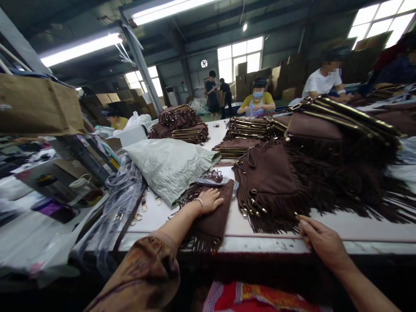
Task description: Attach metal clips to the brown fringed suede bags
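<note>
My left hand (209, 201) lies flat, fingers spread, on a dark brown fringed bag (218, 219) at the table's front edge. A strip of clear plastic (212, 181) lies across the far end of that bag. My right hand (320, 237) is closed in a pinch at the fringe of a small pile of brown bags (269, 173). A tiny pale tip shows at its fingertips; what it belongs to I cannot make out. Gold zippers and a wrist loop (251, 158) show on the pile's left side.
Plastic-wrapped straps (120, 203) and loose metal clasps (139, 216) lie left, beside a grey-green sack (172, 162). Tall stacks of fringed bags (344, 130) stand right, others (182, 123) behind. A person (258, 102) sits across the table; another (325, 78) is at far right.
</note>
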Demonstrator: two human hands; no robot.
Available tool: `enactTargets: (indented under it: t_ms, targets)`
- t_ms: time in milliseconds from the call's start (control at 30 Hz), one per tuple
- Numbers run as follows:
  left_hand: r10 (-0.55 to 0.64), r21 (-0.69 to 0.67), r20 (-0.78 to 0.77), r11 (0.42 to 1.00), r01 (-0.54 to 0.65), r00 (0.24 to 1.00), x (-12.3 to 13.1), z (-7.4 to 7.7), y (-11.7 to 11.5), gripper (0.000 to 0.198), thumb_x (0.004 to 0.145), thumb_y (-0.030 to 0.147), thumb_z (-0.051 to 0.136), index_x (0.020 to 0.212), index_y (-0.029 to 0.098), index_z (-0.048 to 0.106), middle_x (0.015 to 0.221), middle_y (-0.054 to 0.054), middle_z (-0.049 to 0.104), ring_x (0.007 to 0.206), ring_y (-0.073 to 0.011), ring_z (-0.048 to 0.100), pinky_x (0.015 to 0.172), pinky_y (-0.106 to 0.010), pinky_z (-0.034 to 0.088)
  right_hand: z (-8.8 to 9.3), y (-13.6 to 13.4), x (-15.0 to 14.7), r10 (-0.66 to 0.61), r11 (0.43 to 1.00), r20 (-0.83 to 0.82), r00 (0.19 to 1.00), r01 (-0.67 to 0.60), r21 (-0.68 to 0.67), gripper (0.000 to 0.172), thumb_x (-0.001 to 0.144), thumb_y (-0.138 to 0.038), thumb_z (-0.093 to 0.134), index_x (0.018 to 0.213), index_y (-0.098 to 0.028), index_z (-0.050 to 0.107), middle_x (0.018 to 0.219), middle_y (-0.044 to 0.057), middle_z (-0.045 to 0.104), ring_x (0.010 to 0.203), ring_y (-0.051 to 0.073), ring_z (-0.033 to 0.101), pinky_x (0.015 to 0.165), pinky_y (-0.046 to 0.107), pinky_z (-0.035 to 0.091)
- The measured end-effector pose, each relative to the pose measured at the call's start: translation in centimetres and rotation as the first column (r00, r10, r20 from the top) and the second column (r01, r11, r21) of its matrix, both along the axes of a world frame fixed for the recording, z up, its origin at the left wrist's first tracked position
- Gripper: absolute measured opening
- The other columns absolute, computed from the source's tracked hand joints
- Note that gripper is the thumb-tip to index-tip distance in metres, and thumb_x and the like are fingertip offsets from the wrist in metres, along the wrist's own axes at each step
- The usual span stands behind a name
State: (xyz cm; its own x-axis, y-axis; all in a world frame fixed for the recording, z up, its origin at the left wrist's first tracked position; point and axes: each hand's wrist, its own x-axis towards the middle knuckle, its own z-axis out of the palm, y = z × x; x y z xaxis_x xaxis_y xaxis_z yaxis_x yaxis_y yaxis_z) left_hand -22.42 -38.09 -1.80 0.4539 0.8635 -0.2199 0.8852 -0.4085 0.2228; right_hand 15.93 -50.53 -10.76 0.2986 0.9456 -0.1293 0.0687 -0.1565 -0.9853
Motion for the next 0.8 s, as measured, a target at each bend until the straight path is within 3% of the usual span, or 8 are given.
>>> enactTargets:
  t_ms: [67,200,300,433,633,700,800]
  targets:
    - [0.019,0.022,-0.024,1.0,-0.018,1.0,-0.2,0.0,-0.6,0.063,0.095,0.056,0.027,0.145,0.021,0.04,0.157,-0.011,0.03,0.145,-0.0329,0.021,0.113,-0.058,0.023,-0.1,0.0,0.1,-0.012,1.0,-0.023,1.0,0.012,0.001,0.06,0.077,-0.058,0.065,0.117,-0.014,0.061,0.067,-0.001,0.057,0.046,0.01,0.044,0.037,0.023,0.036]
    - [0.056,0.2,-0.048,0.979,-0.045,0.997,-0.2,-0.7,-3.7,0.075,0.09,0.066,0.03,0.151,0.023,0.028,0.16,-0.01,0.02,0.148,-0.0336,0.01,0.115,-0.059,0.015,0.1,0.0,0.1,-0.001,1.0,-0.013,1.0,0.0,-0.006,0.058,0.078,-0.057,0.064,0.118,-0.015,0.061,0.068,-0.001,0.057,0.046,0.009,0.044,0.038,0.022,0.037]
    - [0.069,0.211,-0.069,0.976,-0.053,0.995,0.1,-1.2,-5.1,0.078,0.087,0.07,0.034,0.15,0.023,0.03,0.158,-0.011,0.027,0.146,-0.0331,0.016,0.116,-0.057,0.014,0.6,0.1,-0.1,0.01,1.0,0.007,1.0,-0.01,-0.004,0.056,0.08,-0.057,0.062,0.116,-0.014,0.061,0.067,-0.001,0.056,0.046,0.009,0.044,0.037,0.022,0.036]
    - [0.102,0.126,-0.097,0.988,-0.09,0.99,0.6,-0.6,-5.3,0.076,0.088,0.067,0.035,0.149,0.022,0.034,0.158,-0.01,0.028,0.146,-0.034,0.018,0.114,-0.06,0.017,0.9,0.0,-0.3,0.005,1.0,-0.008,1.0,-0.005,0.022,0.053,0.081,-0.055,0.062,0.115,-0.014,0.062,0.067,-0.001,0.056,0.046,0.009,0.044,0.037,0.021,0.036]
    - [0.175,0.202,-0.045,0.966,-0.163,0.984,2.4,0.1,-8.2,0.083,0.079,0.072,0.046,0.142,0.018,0.043,0.154,-0.016,0.033,0.144,-0.0381,0.02,0.112,-0.059,0.022,1.0,-0.3,-0.4,0.001,0.997,-0.048,0.999,0.002,0.075,0.051,0.08,-0.052,0.064,0.113,-0.013,0.063,0.066,-0.001,0.056,0.046,0.008,0.044,0.037,0.021,0.036]
    - [0.182,0.196,-0.018,0.965,-0.175,0.983,3.5,0.2,-8.8,0.08,0.073,0.066,0.059,0.137,0.018,0.049,0.15,-0.019,0.038,0.14,-0.0401,0.025,0.111,-0.06,0.024,1.2,-0.4,-0.4,-0.002,0.998,-0.031,1.0,0.004,0.071,0.05,0.08,-0.052,0.064,0.112,-0.013,0.064,0.066,-0.001,0.057,0.046,0.009,0.045,0.038,0.021,0.036]
    - [0.26,0.114,0.021,0.959,-0.261,0.965,4.6,0.7,-8.0,0.063,0.063,0.038,0.073,0.12,0.014,0.062,0.135,-0.024,0.051,0.13,-0.0433,0.038,0.106,-0.058,0.032,1.5,-0.5,-0.4,-0.023,0.996,-0.014,1.0,0.024,0.081,0.049,0.079,-0.052,0.065,0.11,-0.014,0.065,0.066,0.0,0.058,0.047,0.009,0.046,0.039,0.021,0.037]
